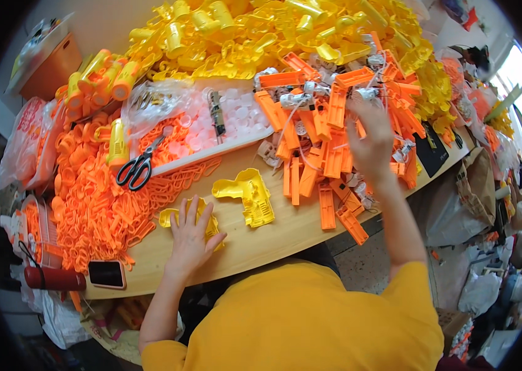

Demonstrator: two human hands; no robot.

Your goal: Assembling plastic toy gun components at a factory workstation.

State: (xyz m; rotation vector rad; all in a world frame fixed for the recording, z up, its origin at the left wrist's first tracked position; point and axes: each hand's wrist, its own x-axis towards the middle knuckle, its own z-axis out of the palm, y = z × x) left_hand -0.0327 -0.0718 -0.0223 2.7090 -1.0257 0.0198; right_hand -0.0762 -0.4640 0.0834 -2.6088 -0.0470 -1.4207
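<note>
My left hand (189, 242) lies over a yellow plastic shell half (211, 226) near the table's front edge. Its fingers are spread, and they partly cover the shell. Just right of it rests a second yellow shell half (253, 199), pistol-shaped, with its ribbed inside facing up. My right hand (369, 143) is at the heap of orange plastic housings (337, 106) with white motor-like pieces and wires among them. Motion smears its fingers, so whether they grip one of the parts cannot be made out.
Yellow shells (211, 43) are piled along the back. A white tray (211, 150) holds translucent caps, with black-handled scissors (135, 170) at its left corner. Orange hooks and rings (91, 204) cover the left side. A phone (107, 274) and red flask (54, 279) lie at the front left.
</note>
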